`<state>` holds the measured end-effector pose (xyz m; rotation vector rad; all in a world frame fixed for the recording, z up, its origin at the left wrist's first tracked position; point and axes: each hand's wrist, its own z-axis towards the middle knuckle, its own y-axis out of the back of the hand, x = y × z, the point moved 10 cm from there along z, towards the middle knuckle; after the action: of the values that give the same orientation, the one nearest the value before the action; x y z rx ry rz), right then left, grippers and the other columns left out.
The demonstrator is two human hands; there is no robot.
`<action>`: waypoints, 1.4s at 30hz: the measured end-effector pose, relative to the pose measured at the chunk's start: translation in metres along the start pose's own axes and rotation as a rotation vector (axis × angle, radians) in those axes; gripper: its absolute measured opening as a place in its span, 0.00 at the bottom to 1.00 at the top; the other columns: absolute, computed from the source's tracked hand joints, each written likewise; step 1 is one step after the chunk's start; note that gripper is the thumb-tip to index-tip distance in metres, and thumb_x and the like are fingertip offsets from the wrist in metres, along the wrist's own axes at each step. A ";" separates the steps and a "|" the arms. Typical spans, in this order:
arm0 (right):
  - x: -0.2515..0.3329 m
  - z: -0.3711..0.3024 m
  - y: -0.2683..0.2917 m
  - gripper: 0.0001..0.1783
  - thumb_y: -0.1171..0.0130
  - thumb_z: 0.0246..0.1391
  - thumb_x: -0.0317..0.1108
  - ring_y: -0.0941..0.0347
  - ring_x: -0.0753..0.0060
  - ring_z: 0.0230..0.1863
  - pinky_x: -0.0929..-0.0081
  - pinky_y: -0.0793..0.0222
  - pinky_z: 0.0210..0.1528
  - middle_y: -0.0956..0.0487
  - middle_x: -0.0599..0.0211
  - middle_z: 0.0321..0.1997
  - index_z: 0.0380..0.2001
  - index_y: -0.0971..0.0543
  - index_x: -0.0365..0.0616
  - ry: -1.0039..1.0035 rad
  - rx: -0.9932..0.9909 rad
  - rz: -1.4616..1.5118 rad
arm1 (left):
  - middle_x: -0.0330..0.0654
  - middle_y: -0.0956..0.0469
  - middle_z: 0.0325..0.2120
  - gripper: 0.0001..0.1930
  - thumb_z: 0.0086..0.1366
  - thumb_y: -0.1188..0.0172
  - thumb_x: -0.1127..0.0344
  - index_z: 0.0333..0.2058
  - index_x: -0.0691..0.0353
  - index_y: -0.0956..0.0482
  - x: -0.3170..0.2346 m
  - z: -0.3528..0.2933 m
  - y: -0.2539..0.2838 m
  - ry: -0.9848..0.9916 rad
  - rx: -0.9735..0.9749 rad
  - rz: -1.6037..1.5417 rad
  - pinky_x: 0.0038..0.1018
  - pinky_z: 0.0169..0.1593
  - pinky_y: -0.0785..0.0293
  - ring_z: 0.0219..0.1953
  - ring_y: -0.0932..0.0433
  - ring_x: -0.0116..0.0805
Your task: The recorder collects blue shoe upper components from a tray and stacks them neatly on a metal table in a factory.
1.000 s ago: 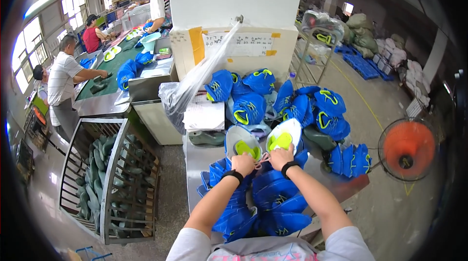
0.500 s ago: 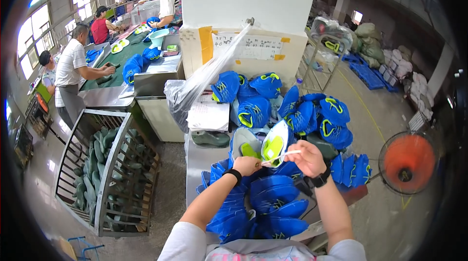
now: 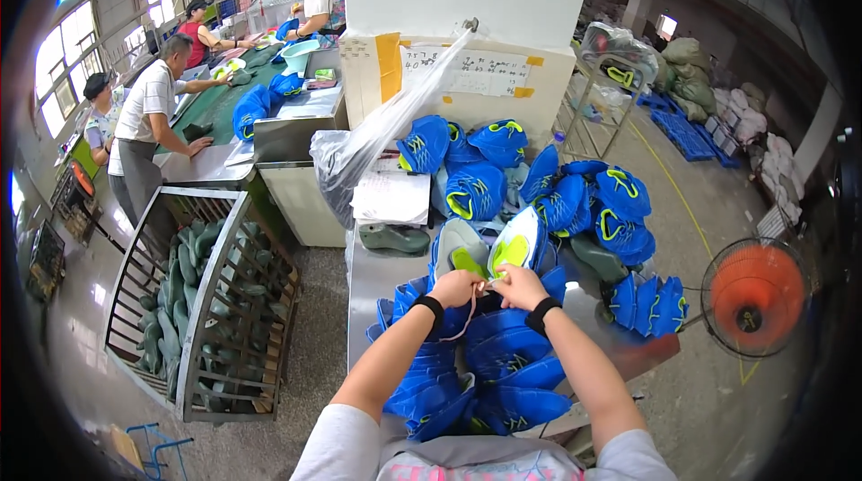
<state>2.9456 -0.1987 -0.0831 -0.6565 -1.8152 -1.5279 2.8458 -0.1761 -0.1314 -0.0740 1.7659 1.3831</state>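
Above the metal table, my left hand (image 3: 456, 291) and my right hand (image 3: 521, 288) meet with fingers pinched together. A thin pale cord (image 3: 470, 315) runs from the fingertips and hangs in a loop below my left hand. Just beyond the hands stands a pair of blue shoe uppers, their whitish undersides with lime patches facing me: the left upper (image 3: 458, 246) and the right upper (image 3: 518, 234). My fingers cover their near ends, so I cannot tell how the cord passes there. Rows of stacked blue uppers (image 3: 512, 351) lie beneath my wrists.
More blue uppers (image 3: 476, 189) are heaped at the back, beside papers (image 3: 391, 198) and a dark green shoe last (image 3: 395, 238). A metal cage (image 3: 211, 301) of lasts stands left, an orange fan (image 3: 754, 297) right. Several people work at the green bench (image 3: 202, 108).
My right hand has come down and left to meet my left hand. The pale strip it held out is now a hanging loop. At the bench, a co-worker has reached forward.
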 end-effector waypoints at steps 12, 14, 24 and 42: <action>0.096 -0.011 0.094 0.08 0.53 0.57 0.35 0.34 0.74 0.24 0.79 0.37 0.29 0.32 0.71 0.23 0.29 0.31 0.41 0.440 -0.080 1.384 | 0.42 0.23 0.27 0.15 0.57 0.54 0.49 0.28 0.50 0.23 -0.022 -0.007 -0.007 0.016 0.060 0.133 0.38 0.34 0.31 0.31 0.25 0.43; 0.107 -0.010 0.090 0.08 0.54 0.57 0.34 0.33 0.78 0.25 0.83 0.37 0.29 0.31 0.71 0.23 0.28 0.31 0.41 0.329 0.016 1.025 | 0.42 0.23 0.25 0.13 0.57 0.53 0.51 0.28 0.50 0.25 -0.025 0.001 -0.007 -0.038 -0.004 0.150 0.38 0.32 0.30 0.30 0.24 0.44; -0.105 0.022 0.160 0.10 0.58 0.58 0.33 0.27 0.68 0.37 0.76 0.31 0.39 0.24 0.54 0.36 0.29 0.31 0.38 0.184 -0.740 0.991 | 0.44 0.24 0.15 0.16 0.64 0.57 0.62 0.22 0.64 0.28 0.073 -0.003 0.093 0.242 -0.497 -0.393 0.30 0.23 0.29 0.16 0.25 0.33; 0.003 0.054 0.094 0.27 0.43 0.36 0.32 0.39 0.47 0.47 0.59 0.40 0.48 0.32 0.51 0.44 0.44 0.34 0.45 0.193 -0.552 -0.761 | 0.46 0.26 0.17 0.13 0.59 0.51 0.61 0.31 0.65 0.23 0.061 -0.018 0.142 0.153 -0.520 -0.444 0.32 0.29 0.30 0.23 0.26 0.39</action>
<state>3.0035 -0.1282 -0.0251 -0.0089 -1.5635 -2.5402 2.7229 -0.1094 -0.0626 -0.8201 1.3505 1.4861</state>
